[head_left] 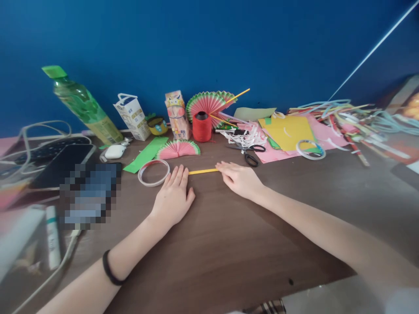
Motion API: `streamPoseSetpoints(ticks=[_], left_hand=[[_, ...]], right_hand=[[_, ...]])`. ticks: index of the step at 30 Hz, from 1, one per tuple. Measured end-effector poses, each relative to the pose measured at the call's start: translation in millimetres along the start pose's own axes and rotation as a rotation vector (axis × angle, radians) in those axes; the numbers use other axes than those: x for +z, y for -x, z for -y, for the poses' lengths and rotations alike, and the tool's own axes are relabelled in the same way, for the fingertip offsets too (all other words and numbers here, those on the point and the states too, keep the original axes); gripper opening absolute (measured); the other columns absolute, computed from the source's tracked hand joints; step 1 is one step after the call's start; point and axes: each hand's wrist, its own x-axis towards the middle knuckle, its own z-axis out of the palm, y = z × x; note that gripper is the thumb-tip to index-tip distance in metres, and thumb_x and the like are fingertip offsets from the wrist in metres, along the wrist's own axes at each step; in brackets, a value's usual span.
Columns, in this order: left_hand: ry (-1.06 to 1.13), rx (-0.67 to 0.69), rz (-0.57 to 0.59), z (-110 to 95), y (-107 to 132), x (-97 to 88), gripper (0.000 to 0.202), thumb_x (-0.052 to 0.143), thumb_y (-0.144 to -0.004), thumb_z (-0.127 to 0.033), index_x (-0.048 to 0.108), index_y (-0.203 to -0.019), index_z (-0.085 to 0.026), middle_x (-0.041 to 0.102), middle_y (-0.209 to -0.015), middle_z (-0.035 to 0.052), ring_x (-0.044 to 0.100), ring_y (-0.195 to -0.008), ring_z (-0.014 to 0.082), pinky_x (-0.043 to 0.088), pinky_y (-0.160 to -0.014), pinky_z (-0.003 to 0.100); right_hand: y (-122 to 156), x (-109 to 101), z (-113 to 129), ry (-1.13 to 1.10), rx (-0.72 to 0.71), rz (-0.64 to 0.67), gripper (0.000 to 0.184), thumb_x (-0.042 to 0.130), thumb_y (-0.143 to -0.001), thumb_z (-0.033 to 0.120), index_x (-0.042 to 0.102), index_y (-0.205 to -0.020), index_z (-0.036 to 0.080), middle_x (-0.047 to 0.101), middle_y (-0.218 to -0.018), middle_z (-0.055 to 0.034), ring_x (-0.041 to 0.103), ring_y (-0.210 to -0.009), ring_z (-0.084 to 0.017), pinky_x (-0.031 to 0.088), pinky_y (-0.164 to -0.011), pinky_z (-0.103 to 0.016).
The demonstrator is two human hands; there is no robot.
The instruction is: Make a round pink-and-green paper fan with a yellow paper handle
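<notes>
A thin yellow strip (203, 172) lies on the brown table between my two hands. My left hand (173, 198) rests flat at its left end, fingers stretched out and thumb apart. At the other end, my right hand (240, 179) has its fingers together with the thumb close under them, closed on the strip. Both strip ends are hidden under the fingers. A roll of clear tape (142, 179) stands against my left fingertips. Just beyond it are a folded pink and green paper fan (178, 149) and a green paper piece (147, 153).
Along the blue wall stand a green bottle (87, 107), cartons (133, 117), a red thread spool (202, 127) and an open paper fan (206, 104). Black-handled scissors (251, 159), coloured paper (290, 131) and another tape roll (299, 152) lie right. Phones (93, 192) and cables occupy the left.
</notes>
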Motion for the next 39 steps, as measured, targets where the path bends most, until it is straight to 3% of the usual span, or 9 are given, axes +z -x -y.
streamPoseSetpoints(ticks=[5, 12, 22, 32, 36, 39], left_hand=[[0.000, -0.019, 0.028, 5, -1, 2.5, 0.056, 0.033, -0.087, -0.029, 0.037, -0.136, -0.001, 0.034, -0.144, 0.0173, 0.029, -0.135, 0.0277, 0.031, -0.109, 0.044], [-0.064, -0.051, 0.078, -4, -10, -4.8, 0.057, 0.032, -0.087, -0.027, 0.035, -0.135, 0.003, 0.034, -0.143, 0.0220, 0.029, -0.135, 0.0294, 0.029, -0.110, 0.044], [-0.012, -0.066, 0.113, -6, -30, 2.3, 0.061, 0.032, -0.089, -0.033, 0.027, -0.140, 0.000, 0.022, -0.149, 0.0188, 0.014, -0.139, 0.0302, 0.023, -0.112, 0.045], [0.013, -0.059, -0.029, 0, -29, 9.7, 0.056, 0.030, -0.091, -0.032, 0.036, -0.134, 0.003, 0.032, -0.144, 0.0238, 0.026, -0.136, 0.0296, 0.030, -0.109, 0.046], [-0.006, 0.062, -0.101, -2, -28, 5.9, 0.052, 0.031, -0.089, -0.023, 0.036, -0.136, -0.002, 0.033, -0.145, 0.0189, 0.029, -0.136, 0.0265, 0.029, -0.110, 0.044], [-0.027, 0.092, -0.079, -5, -28, 4.1, 0.050, 0.027, -0.091, -0.025, 0.039, -0.135, -0.003, 0.039, -0.142, 0.0168, 0.037, -0.132, 0.0254, 0.029, -0.110, 0.044]], right_hand=[[-1, -4, -2, 0.064, -0.022, 0.079, 0.042, 0.034, -0.092, 0.023, 0.055, -0.125, 0.010, 0.054, -0.130, -0.0073, 0.042, -0.129, -0.024, 0.033, -0.110, -0.044], [-6, -4, -2, 0.066, 0.045, 0.245, 0.054, 0.029, -0.093, 0.030, 0.025, -0.144, 0.011, 0.026, -0.149, -0.0081, 0.022, -0.139, -0.024, 0.024, -0.112, -0.047], [-7, -3, 0, 0.114, 0.163, 0.204, 0.057, 0.028, -0.093, 0.039, 0.032, -0.140, 0.007, 0.028, -0.148, -0.0108, 0.022, -0.139, -0.023, 0.020, -0.112, -0.050], [-7, -1, -3, 0.078, 0.175, 0.185, 0.060, 0.031, -0.091, 0.041, 0.033, -0.139, 0.005, 0.028, -0.147, -0.0141, 0.022, -0.139, -0.026, 0.023, -0.112, -0.049], [-7, 0, -5, 0.045, 0.197, 0.172, 0.062, 0.035, -0.090, 0.043, 0.036, -0.138, 0.004, 0.028, -0.147, -0.0158, 0.022, -0.139, -0.027, 0.023, -0.112, -0.048], [-6, 2, -5, 0.019, 0.200, 0.151, 0.060, 0.037, -0.089, 0.043, 0.036, -0.139, 0.009, 0.031, -0.147, -0.0146, 0.024, -0.138, -0.028, 0.023, -0.111, -0.049]])
